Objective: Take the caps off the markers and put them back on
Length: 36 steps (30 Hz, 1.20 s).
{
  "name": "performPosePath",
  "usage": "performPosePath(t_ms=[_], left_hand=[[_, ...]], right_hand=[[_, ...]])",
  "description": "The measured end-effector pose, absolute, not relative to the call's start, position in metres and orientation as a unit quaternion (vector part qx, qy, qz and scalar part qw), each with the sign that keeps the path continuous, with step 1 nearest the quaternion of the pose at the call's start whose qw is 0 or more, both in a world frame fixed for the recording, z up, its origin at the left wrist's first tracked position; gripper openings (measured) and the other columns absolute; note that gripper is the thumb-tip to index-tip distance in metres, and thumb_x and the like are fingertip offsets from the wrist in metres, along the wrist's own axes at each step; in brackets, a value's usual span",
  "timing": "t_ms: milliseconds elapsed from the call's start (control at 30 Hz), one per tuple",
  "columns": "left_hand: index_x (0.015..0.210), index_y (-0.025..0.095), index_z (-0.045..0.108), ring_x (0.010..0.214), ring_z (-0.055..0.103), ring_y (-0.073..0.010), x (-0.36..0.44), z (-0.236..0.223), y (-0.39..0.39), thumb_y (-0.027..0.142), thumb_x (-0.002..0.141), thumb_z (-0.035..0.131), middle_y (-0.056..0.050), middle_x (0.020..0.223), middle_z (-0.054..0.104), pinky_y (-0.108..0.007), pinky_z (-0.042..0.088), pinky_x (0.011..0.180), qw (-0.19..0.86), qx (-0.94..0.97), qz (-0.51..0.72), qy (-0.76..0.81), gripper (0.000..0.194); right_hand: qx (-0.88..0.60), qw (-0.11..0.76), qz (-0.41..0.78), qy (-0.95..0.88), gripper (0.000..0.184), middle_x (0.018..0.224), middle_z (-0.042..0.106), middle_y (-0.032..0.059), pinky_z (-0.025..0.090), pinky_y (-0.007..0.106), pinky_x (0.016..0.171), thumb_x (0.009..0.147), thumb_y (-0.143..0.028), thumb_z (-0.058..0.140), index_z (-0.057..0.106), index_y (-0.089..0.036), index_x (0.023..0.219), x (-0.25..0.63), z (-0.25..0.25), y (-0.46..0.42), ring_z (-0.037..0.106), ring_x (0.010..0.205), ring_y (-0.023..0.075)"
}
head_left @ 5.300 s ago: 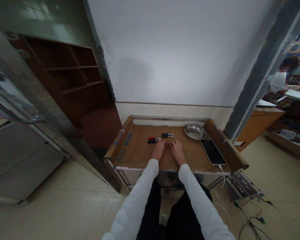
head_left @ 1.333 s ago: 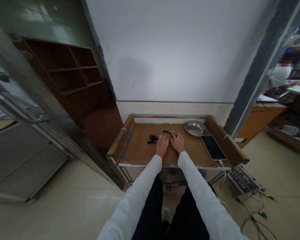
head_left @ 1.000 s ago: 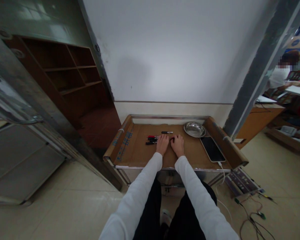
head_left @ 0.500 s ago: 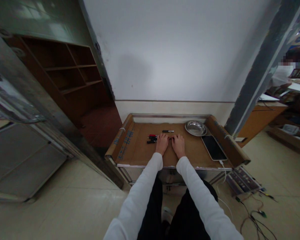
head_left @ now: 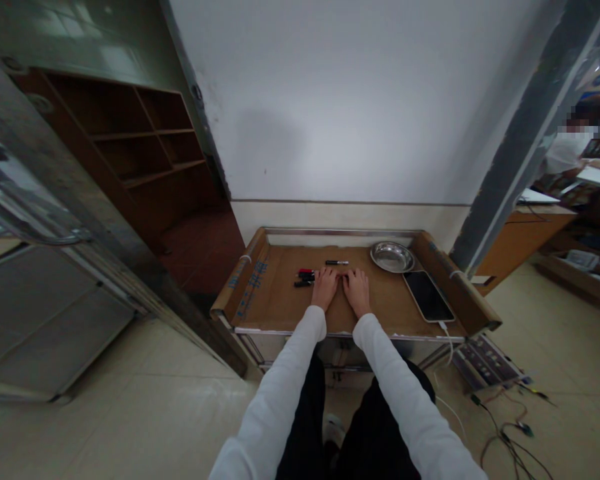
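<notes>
Several markers (head_left: pixel 304 284) with black and red ends lie side by side on the brown cardboard, their left ends sticking out past my left hand (head_left: pixel 325 288). Its fingers are bent over them and hide their middles. Close by on the right, my right hand (head_left: pixel 357 292) has its fingers curled in at the markers' other ends, mostly covered from view. A small dark bit shows between the two hands. Just beyond the fingertips, a single black marker (head_left: pixel 337 263) with a white end lies crosswise, apart from both hands.
A shiny metal dish (head_left: pixel 392 256) stands at the back right of the cardboard-lined cart top (head_left: pixel 285 310). Nearer me lies a phone (head_left: pixel 429 296) with a white cable (head_left: pixel 449 350). A white wall rises behind. Wires (head_left: pixel 515 440) lie on the floor; a person sits far right.
</notes>
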State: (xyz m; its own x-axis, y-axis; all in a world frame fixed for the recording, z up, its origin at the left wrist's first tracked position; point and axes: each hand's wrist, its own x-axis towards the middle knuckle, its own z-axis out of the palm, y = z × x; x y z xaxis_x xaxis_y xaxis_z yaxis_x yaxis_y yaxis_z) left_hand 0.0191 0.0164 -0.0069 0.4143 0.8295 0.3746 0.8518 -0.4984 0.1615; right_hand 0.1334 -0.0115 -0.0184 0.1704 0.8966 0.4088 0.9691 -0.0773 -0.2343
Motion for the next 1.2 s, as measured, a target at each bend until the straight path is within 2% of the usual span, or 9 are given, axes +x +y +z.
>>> performPosePath(t_ms=[233, 400, 533, 633, 800, 933, 1000, 1067, 1200], left_hand=[[0.113, 0.017, 0.052, 0.104, 0.054, -0.0230, 0.020, -0.006, 0.015, 0.021, 0.095, 0.040, -0.009, 0.111, 0.063, -0.037, 0.039, 0.091, 0.029, -0.831, -0.243, -0.499, 0.022], [0.122, 0.015, 0.051, 0.107, 0.056, -0.0237, 0.025, -0.007, 0.015, 0.018, 0.095, 0.034, -0.012, 0.115, 0.063, -0.038, 0.040, 0.094, 0.045, -0.838, -0.243, -0.487, 0.033], [0.136, 0.011, 0.043, 0.122, 0.049, -0.0272, 0.037, -0.011, 0.020, 0.012, 0.092, 0.030, -0.017, 0.137, 0.050, -0.041, 0.037, 0.101, 0.081, -0.827, -0.230, -0.507, 0.045], [0.138, 0.011, 0.041, 0.131, 0.042, -0.0273, 0.047, -0.013, 0.029, 0.010, 0.091, 0.029, -0.017, 0.143, 0.044, -0.042, 0.034, 0.105, 0.092, -0.833, -0.213, -0.502, 0.049], [0.132, 0.014, 0.047, 0.131, 0.041, -0.0253, 0.052, -0.011, 0.042, 0.015, 0.094, 0.032, -0.015, 0.136, 0.052, -0.044, 0.031, 0.108, 0.074, -0.856, -0.197, -0.472, 0.042], [0.116, 0.015, 0.056, 0.115, 0.054, -0.0218, 0.044, -0.008, 0.036, 0.017, 0.095, 0.035, -0.010, 0.116, 0.063, -0.040, 0.036, 0.102, 0.029, -0.883, -0.198, -0.425, 0.030], [0.116, 0.014, 0.055, 0.111, 0.055, -0.0208, 0.036, -0.009, 0.027, 0.018, 0.093, 0.041, -0.010, 0.115, 0.063, -0.036, 0.040, 0.098, -0.002, -0.892, -0.204, -0.403, 0.027], [0.113, 0.015, 0.056, 0.108, 0.057, -0.0190, 0.028, -0.010, 0.018, 0.019, 0.091, 0.047, -0.009, 0.115, 0.062, -0.032, 0.042, 0.095, -0.040, -0.899, -0.212, -0.381, 0.025], [0.107, 0.018, 0.058, 0.103, 0.058, -0.0185, 0.012, -0.010, 0.002, 0.018, 0.090, 0.049, -0.007, 0.107, 0.064, -0.033, 0.044, 0.093, -0.063, -0.886, -0.239, -0.392, 0.019]], right_hand=[[-0.710, 0.229, -0.070, -0.662, 0.020, 0.104, 0.059, 0.0103, 0.032, 0.031, 0.083, 0.091, -0.025, 0.047, 0.061, -0.017, 0.102, 0.134, -0.019, -0.010, 0.048, 0.096, 0.0220], [-0.734, 0.242, -0.079, -0.629, 0.023, 0.102, 0.062, 0.0108, 0.031, 0.032, 0.082, 0.094, -0.027, 0.042, 0.061, -0.016, 0.100, 0.133, -0.018, -0.010, 0.050, 0.095, 0.0216], [-0.743, 0.284, -0.081, -0.601, 0.026, 0.099, 0.065, 0.0103, 0.031, 0.031, 0.082, 0.096, -0.023, 0.036, 0.060, -0.014, 0.102, 0.133, -0.017, -0.009, 0.053, 0.094, 0.0208], [-0.745, 0.304, -0.082, -0.588, 0.027, 0.100, 0.065, 0.0103, 0.031, 0.031, 0.082, 0.096, -0.023, 0.035, 0.060, -0.014, 0.102, 0.133, -0.016, -0.007, 0.053, 0.094, 0.0209], [-0.739, 0.316, -0.081, -0.589, 0.028, 0.102, 0.063, 0.0105, 0.032, 0.031, 0.082, 0.096, -0.025, 0.035, 0.060, -0.015, 0.103, 0.136, -0.014, -0.006, 0.052, 0.094, 0.0209], [-0.735, 0.347, -0.077, -0.577, 0.030, 0.103, 0.061, 0.0105, 0.033, 0.031, 0.082, 0.096, -0.027, 0.034, 0.061, -0.017, 0.106, 0.138, -0.012, -0.008, 0.051, 0.093, 0.0206], [-0.733, 0.361, -0.083, -0.570, 0.031, 0.103, 0.059, 0.0105, 0.034, 0.031, 0.082, 0.096, -0.029, 0.035, 0.061, -0.018, 0.108, 0.138, -0.010, -0.011, 0.051, 0.094, 0.0207], [-0.729, 0.352, -0.093, -0.580, 0.031, 0.103, 0.058, 0.0107, 0.033, 0.031, 0.082, 0.096, -0.029, 0.035, 0.062, -0.019, 0.110, 0.136, -0.008, -0.013, 0.050, 0.095, 0.0208], [-0.721, 0.311, -0.106, -0.610, 0.030, 0.104, 0.058, 0.0099, 0.032, 0.032, 0.084, 0.096, -0.027, 0.037, 0.062, -0.024, 0.114, 0.132, -0.005, -0.019, 0.050, 0.095, 0.0205]])
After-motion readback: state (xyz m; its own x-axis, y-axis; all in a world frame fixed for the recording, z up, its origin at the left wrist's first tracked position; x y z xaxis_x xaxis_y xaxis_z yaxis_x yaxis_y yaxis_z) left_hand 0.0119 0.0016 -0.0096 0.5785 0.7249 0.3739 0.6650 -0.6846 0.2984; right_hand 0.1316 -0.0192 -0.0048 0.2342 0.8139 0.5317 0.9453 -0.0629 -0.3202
